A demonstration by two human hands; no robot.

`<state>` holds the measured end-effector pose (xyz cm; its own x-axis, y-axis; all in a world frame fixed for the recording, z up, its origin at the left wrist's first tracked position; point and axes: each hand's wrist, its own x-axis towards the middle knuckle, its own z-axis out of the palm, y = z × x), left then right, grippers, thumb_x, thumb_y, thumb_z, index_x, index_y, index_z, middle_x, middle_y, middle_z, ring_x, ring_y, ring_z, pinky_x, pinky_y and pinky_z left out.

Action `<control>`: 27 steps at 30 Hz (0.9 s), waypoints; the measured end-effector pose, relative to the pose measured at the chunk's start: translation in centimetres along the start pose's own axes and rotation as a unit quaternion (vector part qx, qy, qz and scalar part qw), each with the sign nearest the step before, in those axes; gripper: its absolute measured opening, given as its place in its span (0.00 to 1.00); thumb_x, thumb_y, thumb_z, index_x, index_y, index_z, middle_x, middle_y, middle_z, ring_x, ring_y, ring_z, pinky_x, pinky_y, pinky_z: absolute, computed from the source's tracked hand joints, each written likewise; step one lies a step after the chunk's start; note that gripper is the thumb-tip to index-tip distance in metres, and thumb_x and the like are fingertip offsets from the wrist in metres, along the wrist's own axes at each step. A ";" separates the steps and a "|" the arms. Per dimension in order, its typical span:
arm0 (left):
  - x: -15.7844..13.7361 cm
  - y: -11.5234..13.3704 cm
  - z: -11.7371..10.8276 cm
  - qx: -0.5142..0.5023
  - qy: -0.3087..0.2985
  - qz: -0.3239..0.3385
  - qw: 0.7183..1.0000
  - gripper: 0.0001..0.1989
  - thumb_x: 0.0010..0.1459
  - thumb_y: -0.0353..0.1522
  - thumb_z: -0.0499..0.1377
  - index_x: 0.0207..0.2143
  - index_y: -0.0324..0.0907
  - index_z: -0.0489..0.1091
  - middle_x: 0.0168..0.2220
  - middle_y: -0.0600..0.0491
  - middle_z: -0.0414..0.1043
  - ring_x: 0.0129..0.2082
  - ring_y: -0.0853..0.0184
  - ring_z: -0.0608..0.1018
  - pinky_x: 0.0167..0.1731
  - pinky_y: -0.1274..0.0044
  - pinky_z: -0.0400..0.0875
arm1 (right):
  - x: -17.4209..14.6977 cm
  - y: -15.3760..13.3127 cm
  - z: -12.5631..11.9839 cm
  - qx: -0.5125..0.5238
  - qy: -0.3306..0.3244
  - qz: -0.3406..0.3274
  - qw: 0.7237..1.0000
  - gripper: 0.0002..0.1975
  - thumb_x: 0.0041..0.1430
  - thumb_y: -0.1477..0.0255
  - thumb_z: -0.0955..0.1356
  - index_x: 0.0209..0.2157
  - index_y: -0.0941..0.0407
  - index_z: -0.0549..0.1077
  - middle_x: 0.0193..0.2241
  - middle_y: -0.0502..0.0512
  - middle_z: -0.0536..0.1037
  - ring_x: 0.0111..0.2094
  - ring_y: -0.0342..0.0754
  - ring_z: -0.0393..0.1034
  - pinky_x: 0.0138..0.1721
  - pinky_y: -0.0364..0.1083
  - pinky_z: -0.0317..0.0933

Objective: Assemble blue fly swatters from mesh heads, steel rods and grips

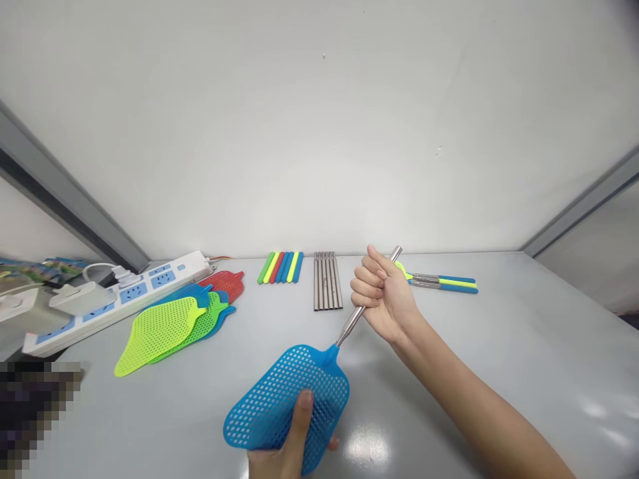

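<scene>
A blue fly swatter head [284, 392] is gripped in my left hand [292, 436], thumb on top of its mesh and fingers underneath. Its narrow neck meets the thin end of a silver telescopic metal rod [351, 324]. My right hand [382, 293] is closed in a fist around that rod, whose bare upper end sticks out above the fingers. Head and rod are held together at a slant above the table, neck toward the upper right.
Several loose mesh heads [164, 326] lie at left beside a white power strip [164, 276] with plugs. Coloured handle sleeves [280, 267] and metal rods [327, 281] line the back. Swatters with coloured handles [456, 285] lie right of my right hand. A white wall [319, 133] stands behind.
</scene>
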<state>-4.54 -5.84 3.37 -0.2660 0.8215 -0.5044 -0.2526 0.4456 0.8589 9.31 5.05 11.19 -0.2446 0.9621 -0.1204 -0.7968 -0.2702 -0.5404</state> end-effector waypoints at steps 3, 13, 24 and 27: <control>0.1 0.1 0.1 -0.012 -0.006 0.008 1.000 0.17 0.31 0.44 0.63 0.17 0.39 0.67 0.13 0.54 0.69 0.14 0.64 0.72 0.17 0.74 0.72 | 0.1 0.0 -0.1 0.017 0.009 -0.010 1.000 0.20 0.51 0.69 0.61 0.14 0.57 0.45 0.11 0.41 0.41 0.12 0.34 0.34 0.10 0.36 0.33; 0.6 0.2 0.0 0.021 -0.028 0.024 0.999 0.16 0.36 0.44 0.61 0.15 0.39 0.66 0.12 0.53 0.68 0.16 0.65 0.71 0.19 0.75 0.71 | 0.1 0.4 -0.4 0.057 0.093 -0.058 0.992 0.18 0.50 0.70 0.62 0.14 0.57 0.47 0.11 0.41 0.43 0.11 0.34 0.35 0.09 0.36 0.34; 1.1 0.3 0.4 -0.016 0.010 0.016 1.000 0.16 0.34 0.41 0.63 0.21 0.37 0.67 0.14 0.54 0.69 0.15 0.65 0.71 0.16 0.75 0.69 | 0.3 0.9 -0.5 0.057 0.127 -0.096 0.986 0.18 0.49 0.70 0.62 0.15 0.57 0.48 0.11 0.41 0.44 0.11 0.34 0.36 0.09 0.35 0.35; 1.3 0.2 0.3 -0.024 0.002 0.016 1.000 0.15 0.35 0.40 0.62 0.23 0.38 0.66 0.15 0.55 0.69 0.15 0.66 0.71 0.15 0.75 0.68 | 0.5 0.9 -0.7 0.068 0.135 -0.089 0.985 0.17 0.48 0.72 0.62 0.15 0.57 0.48 0.10 0.41 0.44 0.11 0.34 0.36 0.09 0.36 0.35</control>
<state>-4.62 -4.59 2.96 -0.2776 0.8339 -0.4770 -0.2880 0.4015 0.8694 8.83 5.34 10.06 0.0456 0.9644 -0.2605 -0.8853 -0.0818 -0.4577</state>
